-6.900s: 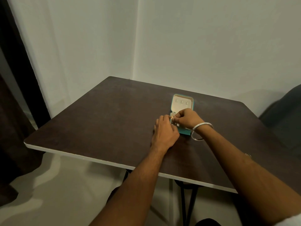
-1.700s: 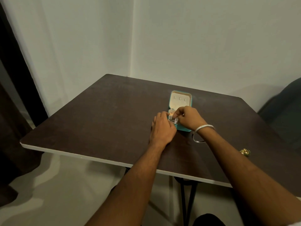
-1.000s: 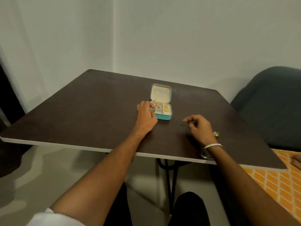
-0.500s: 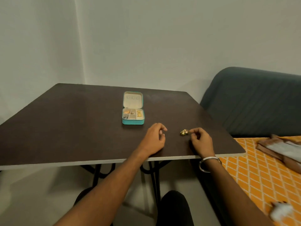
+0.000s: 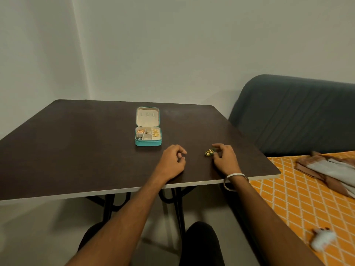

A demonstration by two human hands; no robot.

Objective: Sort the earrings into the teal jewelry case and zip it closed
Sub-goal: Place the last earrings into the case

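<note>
The teal jewelry case (image 5: 147, 143) lies open on the dark table (image 5: 76, 143), its lid tipped back. Its cream compartments hold several small earrings: pink and dark ones on the left, gold ones on the right. A gold and green pair of earrings (image 5: 209, 152) lies on the table to the right of the case. My right hand (image 5: 225, 159), a silver bangle on its wrist, pinches the right side of that pair with thumb and fingertips. My left hand (image 5: 171, 161) rests on the table in front of the case, fingers loosely curled and holding nothing.
The table's pale front edge (image 5: 115, 191) runs under both wrists. A dark grey seat back (image 5: 292, 114) stands to the right. Below it lies an orange patterned cover (image 5: 292, 200) with folded brown and grey cloth (image 5: 330, 169) and a blurred white object (image 5: 322, 239).
My right hand left the case and moved right to the gold and green earrings. My left hand came off the case toward the table's front. The view swung right.
</note>
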